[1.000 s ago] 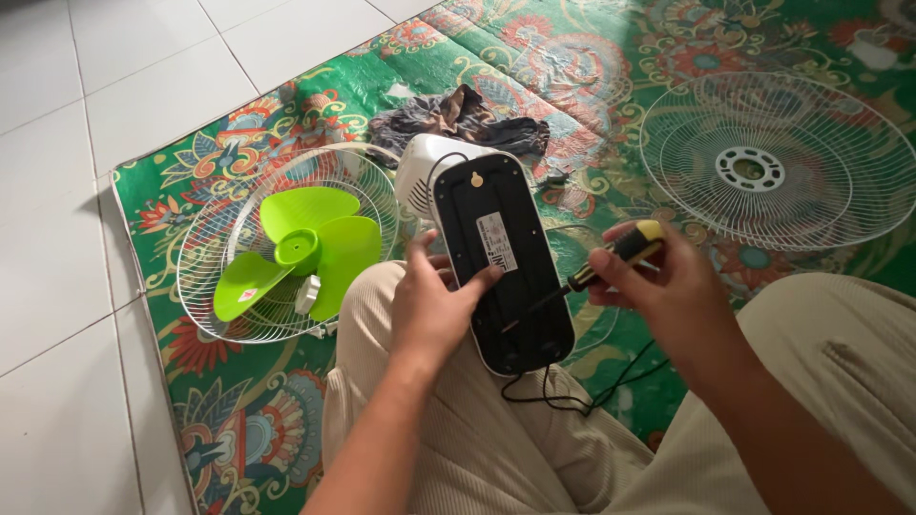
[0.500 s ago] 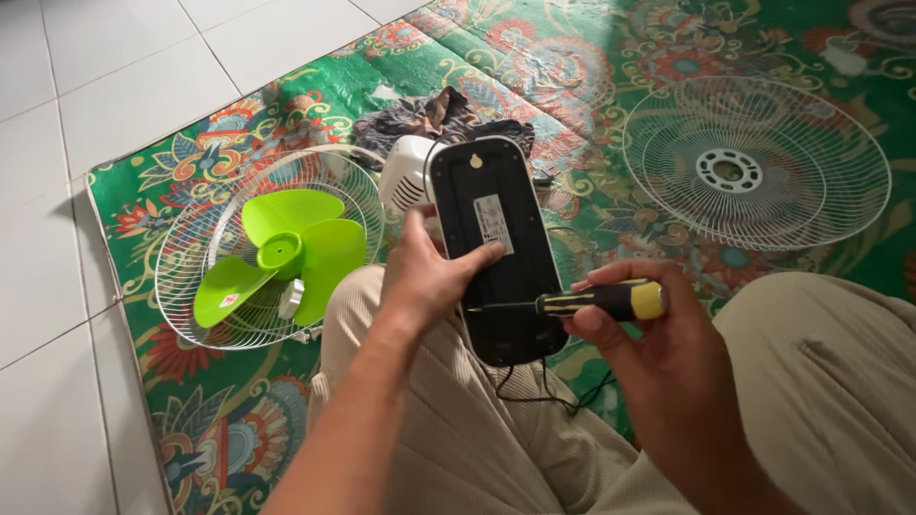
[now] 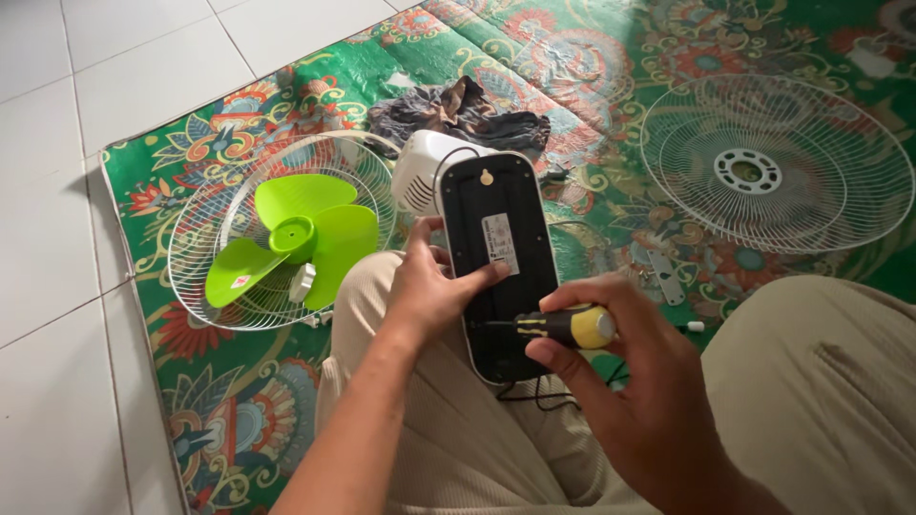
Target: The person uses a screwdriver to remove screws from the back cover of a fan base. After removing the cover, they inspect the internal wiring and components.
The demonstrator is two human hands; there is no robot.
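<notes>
Two white wire fan guards (image 3: 778,162) lie on one patterned mat (image 3: 611,57). There is one green blade (image 3: 286,238), one black fan base (image 3: 501,262), one screwdriver (image 3: 563,326), one dark cloth (image 3: 458,113).

On the lap, the left hand (image 3: 429,286) steadies a black fan base (image 3: 501,262) while the right hand (image 3: 634,381) holds a screwdriver (image 3: 563,326) against it, beside a green blade (image 3: 286,238) in its grille (image 3: 277,234).
</notes>
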